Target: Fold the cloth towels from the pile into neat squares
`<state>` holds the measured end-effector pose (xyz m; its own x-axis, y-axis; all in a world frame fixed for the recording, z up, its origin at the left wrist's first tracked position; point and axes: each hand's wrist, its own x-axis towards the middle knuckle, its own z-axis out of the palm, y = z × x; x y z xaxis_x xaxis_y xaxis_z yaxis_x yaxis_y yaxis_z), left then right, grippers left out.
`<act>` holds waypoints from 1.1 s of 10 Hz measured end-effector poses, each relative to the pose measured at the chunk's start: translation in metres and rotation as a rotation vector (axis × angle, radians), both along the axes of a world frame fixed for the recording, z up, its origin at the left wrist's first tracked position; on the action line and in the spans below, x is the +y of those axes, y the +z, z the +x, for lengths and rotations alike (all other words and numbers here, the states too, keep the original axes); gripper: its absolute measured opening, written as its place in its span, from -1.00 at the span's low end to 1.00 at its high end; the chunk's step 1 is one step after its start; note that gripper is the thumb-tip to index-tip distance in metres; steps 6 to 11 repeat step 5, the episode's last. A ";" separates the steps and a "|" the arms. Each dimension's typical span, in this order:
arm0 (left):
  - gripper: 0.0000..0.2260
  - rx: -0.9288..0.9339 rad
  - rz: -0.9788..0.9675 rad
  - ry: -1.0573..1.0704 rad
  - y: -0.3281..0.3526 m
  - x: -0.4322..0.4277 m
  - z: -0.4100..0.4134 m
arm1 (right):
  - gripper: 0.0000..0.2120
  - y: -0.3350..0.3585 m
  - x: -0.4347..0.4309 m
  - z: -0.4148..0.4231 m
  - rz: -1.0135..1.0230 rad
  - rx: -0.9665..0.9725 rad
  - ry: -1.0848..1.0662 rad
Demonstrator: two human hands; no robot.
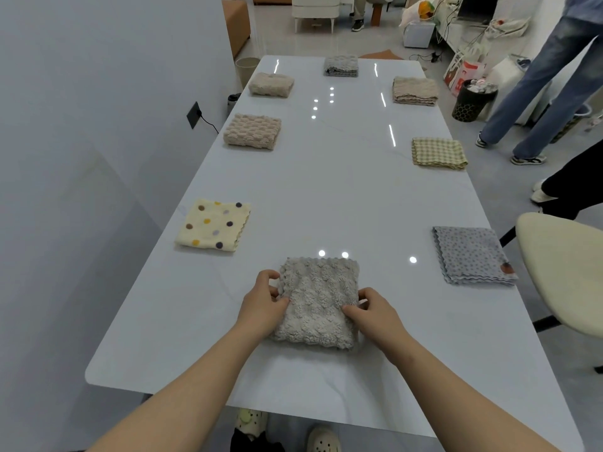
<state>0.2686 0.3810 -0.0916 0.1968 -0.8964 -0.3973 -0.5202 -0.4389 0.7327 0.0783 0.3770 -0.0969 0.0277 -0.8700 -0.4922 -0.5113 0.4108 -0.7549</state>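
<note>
2 hands on 1 folded grey towel (318, 301), white table (326, 190): left hand (264, 301) pinching its left edge, right hand (372, 309) pinching its right edge. 7 more folded towels (213, 225) around.

The bench (326, 190) is smooth, glossy white — lamps glint off it. On it, nearest its front edge, the grey towel (318, 305) is thick, nubbly fleece cloth — matt.

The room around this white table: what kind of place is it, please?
Probably a living or dining room used as a workspace. A long white table holds folded towels, a cream chair stands beside it, and bags and a full bin crowd the floor behind.
</note>
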 end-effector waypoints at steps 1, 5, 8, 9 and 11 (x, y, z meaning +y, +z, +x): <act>-0.63 -0.014 0.016 -0.022 0.000 0.002 0.000 | -0.85 0.001 0.002 0.000 0.000 0.008 0.002; -0.66 -0.321 -0.073 -0.070 0.006 0.008 0.006 | -0.80 0.004 0.010 -0.006 -0.061 -0.110 -0.130; -0.66 -0.321 -0.073 -0.070 0.006 0.008 0.006 | -0.80 0.004 0.010 -0.006 -0.061 -0.110 -0.130; -0.66 -0.321 -0.073 -0.070 0.006 0.008 0.006 | -0.80 0.004 0.010 -0.006 -0.061 -0.110 -0.130; -0.66 -0.321 -0.073 -0.070 0.006 0.008 0.006 | -0.80 0.004 0.010 -0.006 -0.061 -0.110 -0.130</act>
